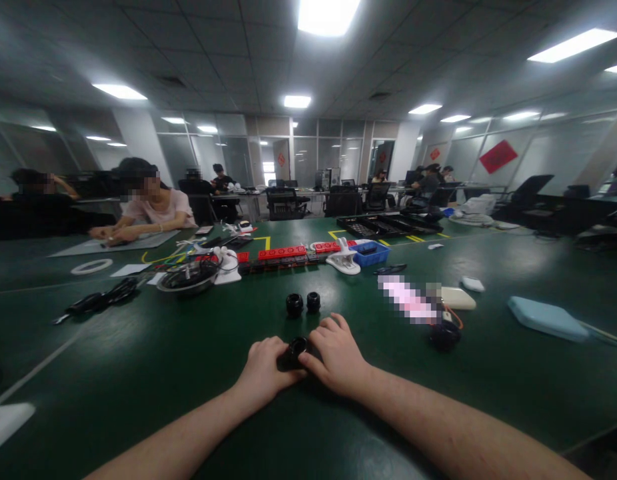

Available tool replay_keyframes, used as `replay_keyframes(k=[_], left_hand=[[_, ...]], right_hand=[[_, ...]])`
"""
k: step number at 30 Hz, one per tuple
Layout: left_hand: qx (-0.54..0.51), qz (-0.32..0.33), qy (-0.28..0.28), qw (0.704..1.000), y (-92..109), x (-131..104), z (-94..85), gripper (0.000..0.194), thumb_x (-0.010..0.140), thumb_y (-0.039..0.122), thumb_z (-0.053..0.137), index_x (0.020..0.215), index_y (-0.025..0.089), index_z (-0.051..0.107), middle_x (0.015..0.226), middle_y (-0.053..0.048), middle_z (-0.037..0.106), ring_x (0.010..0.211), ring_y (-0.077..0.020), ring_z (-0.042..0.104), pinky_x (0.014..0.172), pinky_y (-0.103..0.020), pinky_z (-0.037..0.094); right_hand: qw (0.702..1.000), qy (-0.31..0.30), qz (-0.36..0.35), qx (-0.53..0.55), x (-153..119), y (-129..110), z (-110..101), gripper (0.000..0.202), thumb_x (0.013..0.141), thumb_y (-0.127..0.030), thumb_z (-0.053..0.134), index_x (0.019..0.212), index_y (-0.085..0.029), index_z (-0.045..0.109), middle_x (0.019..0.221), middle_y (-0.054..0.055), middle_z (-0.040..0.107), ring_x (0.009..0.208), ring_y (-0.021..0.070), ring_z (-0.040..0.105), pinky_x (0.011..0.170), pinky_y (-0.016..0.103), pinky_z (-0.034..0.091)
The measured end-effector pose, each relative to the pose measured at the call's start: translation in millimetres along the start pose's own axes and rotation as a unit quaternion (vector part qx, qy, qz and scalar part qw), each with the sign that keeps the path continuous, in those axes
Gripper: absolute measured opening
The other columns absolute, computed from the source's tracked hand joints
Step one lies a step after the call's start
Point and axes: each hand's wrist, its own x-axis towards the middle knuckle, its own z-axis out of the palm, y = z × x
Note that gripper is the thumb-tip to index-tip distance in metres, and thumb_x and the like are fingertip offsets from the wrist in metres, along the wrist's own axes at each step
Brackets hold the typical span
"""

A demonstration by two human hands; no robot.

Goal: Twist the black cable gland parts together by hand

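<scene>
Left hand (264,365) and right hand (339,355) pinch dark hollow piece (288,359), work apparently unfinished; larger black fitting (294,306) and smaller black fitting (313,303) stand just beyond, untouched.

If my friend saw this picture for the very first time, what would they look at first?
Probably the left hand and right hand, low in the middle, holding a black part between them over the green table. Just beyond sit two round black pieces side by side. Farther back, a bright red row of blocks stands out, with a blue basket at its right end.
</scene>
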Motion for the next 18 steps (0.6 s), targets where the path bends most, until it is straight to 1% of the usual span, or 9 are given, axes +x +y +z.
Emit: replay_keyframes(k=[5,11,18], left_hand=[[-0.013,-0.001,-0.019,1.0,4.2,-1.2,-3.7,0.034,0.065,0.052,0.054,0.074,0.019,0.057,0.081,0.0,0.054,0.08,-0.019,0.05,0.074,-0.031,0.035],[-0.012,0.006,-0.027,1.0,6.2,-2.6,-5.5,0.032,0.066,0.05,0.053,0.073,0.019,0.057,0.082,-0.001,0.054,0.082,-0.0194,0.049,0.076,-0.033,0.035],[-0.03,0.017,-0.04,0.999,5.5,-2.7,-4.6,0.032,0.068,0.051,0.051,0.073,0.02,0.057,0.08,0.0,0.054,0.078,-0.018,0.048,0.075,-0.032,0.035]], right_hand=[[1.0,-0.017,0.001,0.009,1.2,-1.8,-0.7,0.032,0.078,-0.048,0.048,0.074,-0.017,0.052,0.077,0.003,0.058,0.082,0.0187,0.045,0.091,0.041,0.021],[1.0,-0.015,0.003,0.021,1.8,-3.3,0.6,0.037,0.073,-0.053,0.051,0.074,-0.016,0.051,0.076,0.003,0.057,0.081,0.0188,0.045,0.089,0.041,0.023],[0.999,-0.019,0.001,0.029,2.1,-3.9,0.5,0.038,0.072,-0.054,0.052,0.075,-0.016,0.052,0.077,0.003,0.057,0.081,0.0188,0.044,0.088,0.04,0.024]])
